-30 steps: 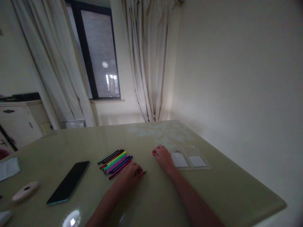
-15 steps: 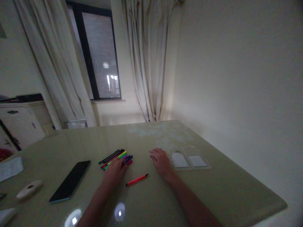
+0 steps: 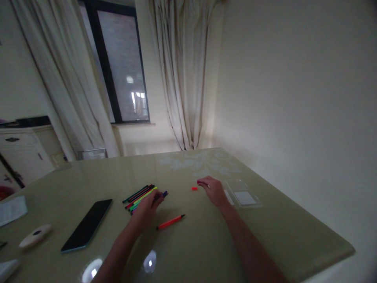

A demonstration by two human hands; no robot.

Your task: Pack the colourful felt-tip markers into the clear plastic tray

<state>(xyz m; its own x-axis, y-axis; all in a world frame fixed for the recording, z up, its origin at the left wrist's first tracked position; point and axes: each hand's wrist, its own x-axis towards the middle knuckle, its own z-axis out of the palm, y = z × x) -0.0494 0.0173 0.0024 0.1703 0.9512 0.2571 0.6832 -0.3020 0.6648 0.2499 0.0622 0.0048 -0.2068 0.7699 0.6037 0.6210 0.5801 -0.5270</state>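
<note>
My left hand (image 3: pixel 148 205) is closed over the near right end of a pile of felt-tip pens (image 3: pixel 141 193). Between its thumb and fingers is a dark blue felt-tip pen (image 3: pixel 165 193), mostly hidden by the hand. My right hand (image 3: pixel 214 191) is closed in a pinch, and a small pinkish-red piece (image 3: pixel 200 181) shows at its fingertips. Just left of those fingertips, a red cap (image 3: pixel 194 188) lies on the table. An uncapped red felt-tip pen (image 3: pixel 171 222), dark tip pointing right, lies between my forearms.
Behind my right wrist lies an opened clear plastic case (image 3: pixel 246 198) with white inserts, partly covered. A black phone (image 3: pixel 86 225), a white oval object (image 3: pixel 35 236) and a pale sheet (image 3: pixel 13 210) lie to the left. The table meets the wall on the right.
My right hand has moved right and away from me, and its fingers have drawn into a pinch. The red cap has come into view. My left hand has shifted slightly right.
</note>
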